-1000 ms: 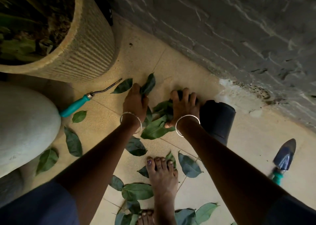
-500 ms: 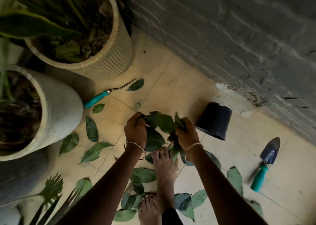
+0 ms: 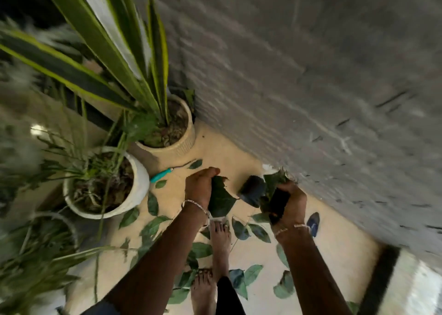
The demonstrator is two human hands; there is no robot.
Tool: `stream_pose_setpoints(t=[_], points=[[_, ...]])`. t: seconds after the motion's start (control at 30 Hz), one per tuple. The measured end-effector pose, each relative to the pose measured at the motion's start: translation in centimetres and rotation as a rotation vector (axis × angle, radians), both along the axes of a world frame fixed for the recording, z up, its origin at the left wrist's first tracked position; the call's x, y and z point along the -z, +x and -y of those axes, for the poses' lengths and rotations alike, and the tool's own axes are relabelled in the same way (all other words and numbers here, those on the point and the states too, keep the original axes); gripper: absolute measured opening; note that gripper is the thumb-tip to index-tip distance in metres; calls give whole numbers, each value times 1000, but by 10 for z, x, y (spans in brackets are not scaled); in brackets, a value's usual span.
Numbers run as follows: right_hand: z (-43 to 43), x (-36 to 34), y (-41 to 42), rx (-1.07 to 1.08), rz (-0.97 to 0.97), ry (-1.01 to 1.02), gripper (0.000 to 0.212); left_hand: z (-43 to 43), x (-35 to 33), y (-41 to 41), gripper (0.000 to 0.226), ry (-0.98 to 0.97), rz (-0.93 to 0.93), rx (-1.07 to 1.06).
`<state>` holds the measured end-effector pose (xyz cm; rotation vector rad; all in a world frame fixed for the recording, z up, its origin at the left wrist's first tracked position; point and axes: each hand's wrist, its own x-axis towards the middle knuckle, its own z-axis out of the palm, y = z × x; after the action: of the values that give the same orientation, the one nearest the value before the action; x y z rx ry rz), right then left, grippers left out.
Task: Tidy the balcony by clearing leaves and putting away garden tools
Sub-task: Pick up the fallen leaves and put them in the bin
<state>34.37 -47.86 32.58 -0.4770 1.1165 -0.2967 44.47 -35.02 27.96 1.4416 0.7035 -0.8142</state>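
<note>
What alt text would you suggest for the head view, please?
A person's left hand and right hand each grip green leaves above a tiled floor strewn with more leaves. A black pot shows between them; a teal-handled tool lies beside potted plants at left.

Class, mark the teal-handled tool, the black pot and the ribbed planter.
teal-handled tool (image 3: 159, 174): head view, its handle.
black pot (image 3: 252, 190): head view, its side wall.
ribbed planter (image 3: 183, 146): head view, its outer wall.

Rough grey wall (image 3: 311, 75), blurred, runs diagonally above a beige tiled floor (image 3: 334, 255), with a ribbed beige pot (image 3: 184, 145) against it, a white pot (image 3: 141, 185) just beside, a dark strip (image 3: 380, 281) and a bright patch (image 3: 416, 290) lower right, light dim overall.
</note>
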Motion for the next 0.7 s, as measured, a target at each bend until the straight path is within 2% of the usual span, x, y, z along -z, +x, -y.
stream_pose_setpoints(t=[0.07, 0.2, 0.27, 0.33, 0.4, 0.5, 0.63, 0.7], points=[[-3, -53, -1, -13, 65, 11, 36, -5, -51, 1, 12, -67, 33, -21], [-13, -148, -13, -123, 105, -149, 12, -28, -150, -11, 16, -125, 87, -72], [-20, -199, -22, -151, 151, -209, 31, -41, -201, -24, 15, -178, 76, -88], [-32, -251, -34, -133, 248, -179, 40, -51, -251, -38, 12, -228, 136, -109], [-47, -293, -46, -100, 319, -125, 37, -57, -296, -47, 19, -285, 210, -156], [-68, -347, -64, -55, 328, -107, 26, -66, -362, -66, 28, -410, 281, -190], [-95, -405, -79, -77, 367, -136, 18, -88, -425, -89, 14, -477, 343, -237], [-103, -427, -82, -113, 421, -140, 19, -102, -450, -99, 16, -476, 366, -263]])
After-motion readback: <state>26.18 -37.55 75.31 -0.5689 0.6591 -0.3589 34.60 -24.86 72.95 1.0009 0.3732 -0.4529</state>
